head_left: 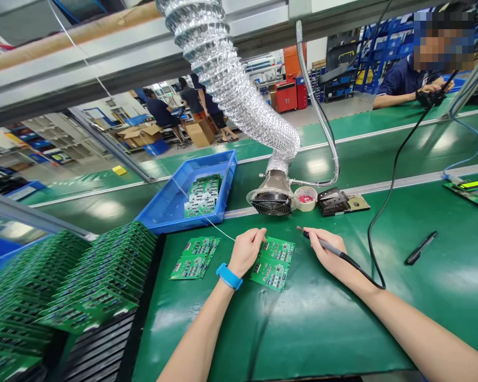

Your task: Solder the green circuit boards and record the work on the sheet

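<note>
A green table (322, 329) is stretching across the foreground, with a pale metal rail (406, 181) running along it and bright patches of light gleaming on its glossy surface. A thick metal beam (103, 59) is slanting across the top of the view. Beyond, a grey floor (352, 104) is showing, and cardboard boxes (199, 134) are standing left of the middle. At the far left, a pale shelving unit (58, 129) is leaning with the tilted view; a red cabinet (285, 96) is standing near an orange panel (295, 53), and blue racks (396, 42) are filling the right background.
</note>
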Available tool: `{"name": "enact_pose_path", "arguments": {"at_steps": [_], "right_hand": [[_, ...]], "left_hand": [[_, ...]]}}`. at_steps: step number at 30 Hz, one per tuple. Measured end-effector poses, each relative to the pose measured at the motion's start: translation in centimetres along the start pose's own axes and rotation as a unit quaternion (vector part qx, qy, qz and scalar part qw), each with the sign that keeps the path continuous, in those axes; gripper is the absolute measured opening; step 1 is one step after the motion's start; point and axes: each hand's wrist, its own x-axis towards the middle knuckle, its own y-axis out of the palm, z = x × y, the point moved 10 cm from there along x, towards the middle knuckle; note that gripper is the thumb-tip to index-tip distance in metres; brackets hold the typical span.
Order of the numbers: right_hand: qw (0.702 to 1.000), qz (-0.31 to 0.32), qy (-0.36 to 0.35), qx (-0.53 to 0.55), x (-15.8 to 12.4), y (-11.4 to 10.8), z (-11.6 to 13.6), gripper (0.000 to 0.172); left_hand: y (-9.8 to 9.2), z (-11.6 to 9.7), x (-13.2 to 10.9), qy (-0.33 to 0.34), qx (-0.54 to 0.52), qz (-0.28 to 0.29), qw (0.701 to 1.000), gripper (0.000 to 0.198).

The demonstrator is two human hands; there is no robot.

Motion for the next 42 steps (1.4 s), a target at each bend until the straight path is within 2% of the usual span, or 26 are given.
{"name": "enact_pose_path", "arguments": {"at_steps": [3, 8, 12, 15, 17, 20, 23, 25, 27, 29, 32, 36, 42], "right_hand": [[1.000, 0.006, -0.012, 0.007, -0.1, 0.0, 0.6, 0.028], [0.996, 0.073, -0.054, -0.002, -0.5, 1.4, 2.3, 0.028], [0.983, 0.104, -0.125, -0.089, -0.9, 2.8, 3.5, 0.028], [0.971, 0.110, -0.143, -0.154, -1.1, 3.5, 3.3, 0.027], [0.967, 0.117, -0.146, -0.172, -1.1, 3.8, 3.0, 0.027], [0.967, 0.126, -0.139, -0.170, -1.0, 3.8, 2.8, 0.025], [0.974, 0.121, -0.120, -0.150, -0.7, 3.3, 2.5, 0.024], [0.981, 0.102, -0.105, -0.129, -0.4, 2.6, 2.1, 0.025], [0.990, 0.073, -0.084, -0.091, -0.1, 1.6, 1.6, 0.027], [0.997, 0.036, -0.058, -0.038, -0.1, 0.3, 1.1, 0.031], [0.999, 0.003, -0.033, 0.035, -0.5, -0.7, 0.9, 0.042], [0.996, 0.020, -0.039, 0.077, -1.3, -0.2, 1.6, 0.045], [0.996, 0.044, -0.033, 0.075, -1.3, 0.7, 1.6, 0.042]], "left_hand": [[-0.4, -1.2, -0.7, 0.029, -0.020, 0.008, 0.999, 0.027], [2.7, -4.8, -2.0, 0.101, -0.065, 0.083, 0.989, 0.027], [4.7, -6.6, -2.6, 0.130, -0.039, 0.120, 0.983, 0.029], [4.9, -7.5, -2.8, 0.154, -0.010, 0.119, 0.981, 0.032], [4.1, -7.8, -2.7, 0.166, 0.012, 0.095, 0.981, 0.032], [1.7, -7.1, -2.3, 0.152, 0.020, 0.018, 0.988, 0.026], [-0.8, -5.0, -2.0, 0.098, -0.033, -0.066, 0.992, 0.024], [-1.7, -2.9, -2.0, 0.047, -0.085, -0.107, 0.989, 0.025], [-1.7, -1.1, -2.0, 0.007, -0.118, -0.128, 0.985, 0.028], [-1.3, -0.1, -1.9, -0.007, -0.122, -0.128, 0.984, 0.028], [-0.4, 0.1, -1.8, -0.004, -0.120, -0.108, 0.987, 0.025], [0.3, -0.4, -2.1, -0.001, -0.118, -0.095, 0.988, 0.021], [0.8, -0.9, -2.1, 0.009, -0.075, -0.096, 0.992, 0.020]]}}
